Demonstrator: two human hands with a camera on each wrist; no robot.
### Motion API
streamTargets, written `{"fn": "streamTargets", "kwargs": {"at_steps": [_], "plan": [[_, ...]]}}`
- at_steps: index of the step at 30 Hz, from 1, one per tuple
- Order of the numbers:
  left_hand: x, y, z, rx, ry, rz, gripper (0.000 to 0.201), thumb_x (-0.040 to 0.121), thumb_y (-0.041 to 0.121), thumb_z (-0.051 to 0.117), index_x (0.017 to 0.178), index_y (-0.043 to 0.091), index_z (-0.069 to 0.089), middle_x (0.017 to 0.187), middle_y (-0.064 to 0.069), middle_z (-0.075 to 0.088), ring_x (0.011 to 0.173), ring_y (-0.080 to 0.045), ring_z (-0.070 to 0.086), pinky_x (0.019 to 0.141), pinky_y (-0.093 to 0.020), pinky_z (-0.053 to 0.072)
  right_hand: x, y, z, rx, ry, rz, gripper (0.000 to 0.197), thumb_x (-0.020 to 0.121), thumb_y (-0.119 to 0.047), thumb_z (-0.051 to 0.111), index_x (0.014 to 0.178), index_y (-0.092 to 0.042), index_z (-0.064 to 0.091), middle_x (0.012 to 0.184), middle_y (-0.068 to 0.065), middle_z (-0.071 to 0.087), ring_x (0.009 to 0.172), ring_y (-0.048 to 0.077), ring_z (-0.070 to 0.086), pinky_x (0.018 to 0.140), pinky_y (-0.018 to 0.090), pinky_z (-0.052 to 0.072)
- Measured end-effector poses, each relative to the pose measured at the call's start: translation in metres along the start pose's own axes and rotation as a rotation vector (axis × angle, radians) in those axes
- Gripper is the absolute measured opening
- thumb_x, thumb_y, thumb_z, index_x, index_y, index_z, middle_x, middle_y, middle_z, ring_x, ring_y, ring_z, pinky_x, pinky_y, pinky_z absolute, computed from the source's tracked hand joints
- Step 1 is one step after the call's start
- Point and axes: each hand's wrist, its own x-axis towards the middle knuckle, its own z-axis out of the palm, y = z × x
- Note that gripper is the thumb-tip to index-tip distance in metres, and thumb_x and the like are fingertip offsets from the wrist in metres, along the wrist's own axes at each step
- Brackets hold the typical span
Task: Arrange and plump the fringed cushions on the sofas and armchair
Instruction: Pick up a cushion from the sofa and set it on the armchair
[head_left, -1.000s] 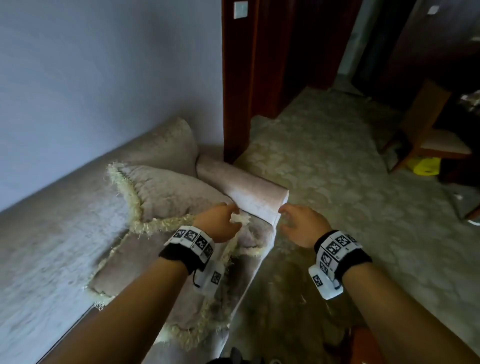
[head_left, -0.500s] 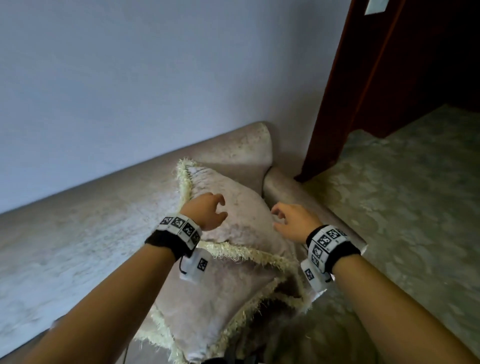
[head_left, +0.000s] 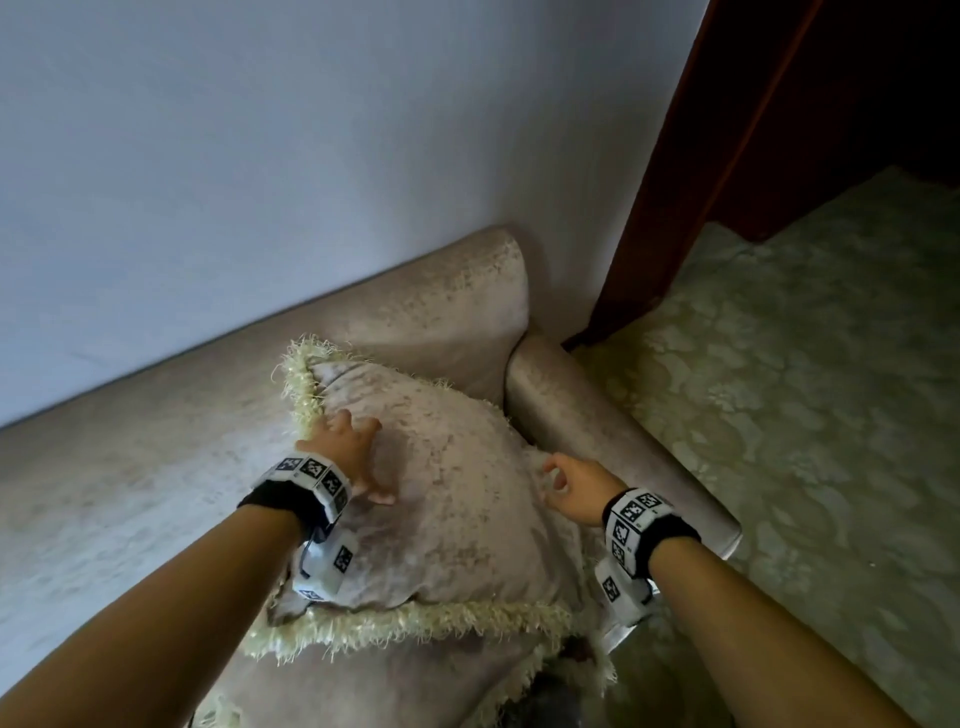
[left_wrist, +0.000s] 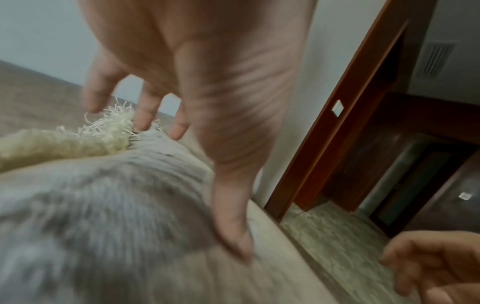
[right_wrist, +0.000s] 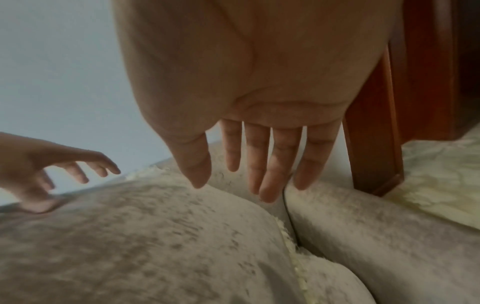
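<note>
With both hands spread, the left hand pressing, the propped cushion could slump off the sofa.

Soft, dim daylight washes the wall; the doorway at two o'clock sinks into shadow. Wrist views smear with motion blur, edges bending wide-angle.

A pale velvety sofa against the wall — on its seat, by the armrest, a fringed cushion overlaps a second cushion below it.
</note>
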Motion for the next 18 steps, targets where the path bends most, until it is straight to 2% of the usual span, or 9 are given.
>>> {"fn": "streamTargets", "kwargs": {"at_steps": [3, 6, 9, 11, 12, 13, 15, 16, 18], "plan": [[0.020, -0.012, 0.010, -0.060, -0.165, -0.073, 0.141, 0.036, 0.069, 0.086, 0.150, 0.045, 0.006, 0.159, -0.012, 0.005, 0.137, -0.045, 0.031, 0.101, -0.059, 0.044, 0.041, 0.011, 0.009, 0.041, -0.075, 0.027, 0.046, 0.092, -0.034, 0.061, 0.134, -0.022, 0.047, 0.121, 0.005, 0.060, 0.104, 0.022, 0.059, 0.087, 0.032, 0.049], [0.035, -0.016, 0.028, -0.079, -0.257, -0.111, 0.161, 0.027, 0.064, 0.090, 0.148, 0.045, -0.014, 0.156, -0.020, -0.006, 0.139, -0.049, 0.027, 0.106, -0.059, 0.038, 0.080, 0.017, 0.023, 0.107, -0.148, 0.022, 0.052, 0.091, -0.040, 0.062, 0.137, -0.023, 0.043, 0.129, 0.007, 0.059, 0.106, 0.023, 0.061, 0.091, 0.035, 0.050], [0.049, -0.023, 0.055, -0.124, -0.326, -0.148, 0.168, 0.027, 0.060, 0.093, 0.143, 0.047, -0.028, 0.155, -0.022, -0.025, 0.143, -0.049, 0.015, 0.112, -0.057, 0.032, 0.112, 0.023, 0.038, 0.209, -0.214, 0.020, 0.076, 0.084, -0.053, 0.067, 0.145, -0.020, 0.035, 0.143, 0.005, 0.049, 0.122, 0.023, 0.055, 0.100, 0.036, 0.046], [0.055, -0.031, 0.072, -0.151, -0.355, -0.165, 0.169, 0.028, 0.057, 0.094, 0.138, 0.050, -0.035, 0.153, -0.021, -0.033, 0.144, -0.049, 0.014, 0.111, -0.058, 0.032, 0.131, 0.029, 0.048, 0.273, -0.224, 0.023, 0.100, 0.070, -0.070, 0.069, 0.148, -0.020, 0.029, 0.149, 0.005, 0.042, 0.131, 0.023, 0.047, 0.108, 0.039, 0.040], [0.058, -0.035, 0.079, -0.156, -0.358, -0.174, 0.170, 0.027, 0.057, 0.094, 0.132, 0.053, -0.039, 0.152, -0.021, -0.035, 0.144, -0.049, 0.016, 0.110, -0.058, 0.034, 0.140, 0.031, 0.052, 0.297, -0.230, 0.031, 0.110, 0.063, -0.078, 0.068, 0.149, -0.022, 0.026, 0.151, 0.003, 0.038, 0.134, 0.023, 0.044, 0.110, 0.040, 0.038], [0.062, -0.039, 0.085, -0.156, -0.357, -0.180, 0.170, 0.024, 0.059, 0.093, 0.126, 0.055, -0.043, 0.151, -0.020, -0.036, 0.143, -0.048, 0.018, 0.109, -0.057, 0.036, 0.147, 0.033, 0.055, 0.331, -0.244, 0.050, 0.114, 0.061, -0.079, 0.068, 0.149, -0.025, 0.022, 0.151, -0.001, 0.034, 0.136, 0.024, 0.040, 0.112, 0.039, 0.035], [0.071, -0.048, 0.098, -0.159, -0.351, -0.175, 0.172, 0.019, 0.063, 0.091, 0.124, 0.055, -0.045, 0.151, -0.019, -0.036, 0.144, -0.046, 0.019, 0.111, -0.054, 0.035, 0.160, 0.037, 0.063, 0.456, -0.302, 0.087, 0.112, 0.065, -0.068, 0.075, 0.150, -0.028, 0.013, 0.149, -0.004, 0.026, 0.139, 0.024, 0.032, 0.113, 0.037, 0.031], [0.076, -0.052, 0.104, -0.171, -0.349, -0.170, 0.174, 0.015, 0.066, 0.089, 0.126, 0.053, -0.045, 0.152, -0.019, -0.034, 0.144, -0.046, 0.020, 0.112, -0.052, 0.034, 0.165, 0.041, 0.068, 0.512, -0.312, 0.094, 0.115, 0.061, -0.067, 0.078, 0.148, -0.030, 0.012, 0.151, -0.004, 0.024, 0.139, 0.024, 0.031, 0.113, 0.038, 0.031], [0.086, -0.059, 0.116, -0.191, -0.345, -0.146, 0.178, 0.000, 0.076, 0.079, 0.123, 0.054, -0.048, 0.154, -0.018, -0.030, 0.142, -0.046, 0.024, 0.113, -0.051, 0.034, 0.177, 0.046, 0.076, 0.558, -0.298, 0.115, 0.127, 0.044, -0.075, 0.080, 0.143, -0.037, 0.010, 0.150, -0.002, 0.025, 0.135, 0.024, 0.035, 0.113, 0.042, 0.033]]}}
